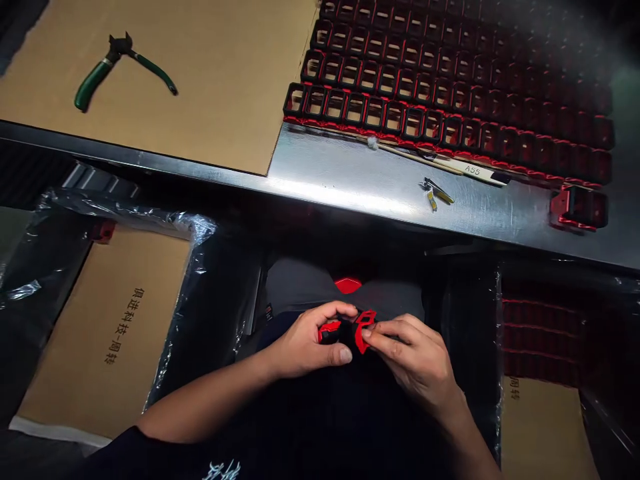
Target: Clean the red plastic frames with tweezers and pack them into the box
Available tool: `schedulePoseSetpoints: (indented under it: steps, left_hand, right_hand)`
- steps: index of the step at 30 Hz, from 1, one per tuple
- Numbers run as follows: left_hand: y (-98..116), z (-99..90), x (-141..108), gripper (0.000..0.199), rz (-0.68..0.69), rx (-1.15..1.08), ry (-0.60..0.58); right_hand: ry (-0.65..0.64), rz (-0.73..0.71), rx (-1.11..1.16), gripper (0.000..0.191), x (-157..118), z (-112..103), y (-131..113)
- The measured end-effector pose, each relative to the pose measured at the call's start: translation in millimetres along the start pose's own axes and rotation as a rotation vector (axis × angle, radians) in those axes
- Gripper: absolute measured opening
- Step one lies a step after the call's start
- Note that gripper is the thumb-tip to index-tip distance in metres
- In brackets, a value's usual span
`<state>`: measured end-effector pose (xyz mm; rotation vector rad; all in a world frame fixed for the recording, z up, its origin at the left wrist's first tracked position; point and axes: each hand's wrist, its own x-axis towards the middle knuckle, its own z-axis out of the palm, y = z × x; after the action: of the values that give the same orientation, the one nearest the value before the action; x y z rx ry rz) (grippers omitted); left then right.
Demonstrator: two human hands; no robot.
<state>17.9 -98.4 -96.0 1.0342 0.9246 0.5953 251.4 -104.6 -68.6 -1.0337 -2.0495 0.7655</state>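
the red-and-black part [361, 339], held over the lap [300, 287], looks light and fairly stiff, its thin red edges perhaps easily bent — so best gripped by its black sides — the left hand [311, 340] curled around one end, the right hand [417, 353] pinching a red edge, its underside lost in shadow.

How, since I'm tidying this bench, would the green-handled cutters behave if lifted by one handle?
The cutters are probably heavy for their size: the head looks metal. Their spread handles look hinged, so may swing. Lying flat, they're unlikely to roll.
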Motion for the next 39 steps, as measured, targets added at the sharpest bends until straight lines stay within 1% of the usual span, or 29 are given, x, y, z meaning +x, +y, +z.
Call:
schedulePoseSetpoints:
  steps: [2, 4, 7, 10, 13, 17, 19, 21, 23, 24, 26, 28, 29, 30, 31, 33, 35, 37, 39]
  left_hand:
    - [-4, 4.0, 1, 0.072, -0.035, -0.178, -0.018]
    - [-7, 7.7, 3, 0.073, -0.052, -0.339, -0.050]
    - [-11, 10.1, 5, 0.069, -0.095, -0.524, -0.113]
    - [-13, 9.7, 5, 0.071, -0.164, -0.644, -0.154]
    - [-12, 9.9, 5, 0.073, -0.199, -0.669, -0.184]
    - [-11, 12.9, 7, 0.072, -0.194, -0.678, -0.198]
    - [-10, 13.9, 9, 0.074, -0.206, -0.650, -0.181]
    - [-10, 13.4, 9, 0.075, -0.195, -0.543, -0.136]
    - [-12, 11.6, 9, 0.075, -0.113, -0.370, -0.031]
    - [-14, 10.6, 8, 0.074, -0.031, -0.260, 0.038]
    - [-20, 9.3, 7, 0.076, 0.215, 0.015, 0.200]
    - [-26, 10.0, 5, 0.082, 0.524, 0.340, 0.333]
    - [-28, 10.9, 5, 0.083, 0.658, 0.492, 0.377]
    - [-30, 12.2, 5, 0.083, 0.759, 0.616, 0.406]
    - [-31, 13.5, 6, 0.081, 0.826, 0.707, 0.426]
    - [-31, 15.5, 7, 0.076, 0.875, 0.803, 0.444]
    - [-31, 16.1, 9, 0.073, 0.874, 0.824, 0.447]
    - [-31, 15.4, 9, 0.073, 0.868, 0.795, 0.435]
    - [-31, 13.8, 9, 0.077, 0.863, 0.733, 0.405]
  right_hand:
    - [-0.076, -0.085, -0.160, 0.025, 4, -6, -6]
    - [-0.119, -0.113, -0.216, 0.024, 7, -7, -10]
    - [-0.140, -0.091, -0.166, 0.024, 11, -4, -10]
    - [-0.111, -0.054, -0.047, 0.022, 15, 0, -7]
    - [-0.064, -0.029, 0.092, 0.021, 19, 4, -4]
    - [0.012, 0.043, 0.238, 0.021, 20, 12, -4]
    - [0.038, 0.123, 0.271, 0.021, 18, 16, -7]
    - [0.059, 0.255, 0.292, 0.019, 15, 20, -10]
    - [0.096, 0.392, 0.324, 0.014, 12, 24, -13]
    - [0.124, 0.444, 0.342, 0.012, 10, 27, -14]
    - [0.192, 0.499, 0.367, 0.011, 7, 32, -17]
    - [0.252, 0.510, 0.365, 0.013, 4, 37, -19]
    - [0.279, 0.509, 0.358, 0.015, 3, 39, -21]
    - [0.302, 0.508, 0.352, 0.018, 3, 41, -22]
    - [0.322, 0.507, 0.351, 0.021, 3, 43, -24]
    - [0.351, 0.514, 0.372, 0.025, 3, 47, -26]
    - [0.371, 0.530, 0.418, 0.026, 3, 50, -29]
    - [0.375, 0.551, 0.469, 0.025, 2, 52, -29]
    - [0.339, 0.564, 0.518, 0.022, 0, 51, -27]
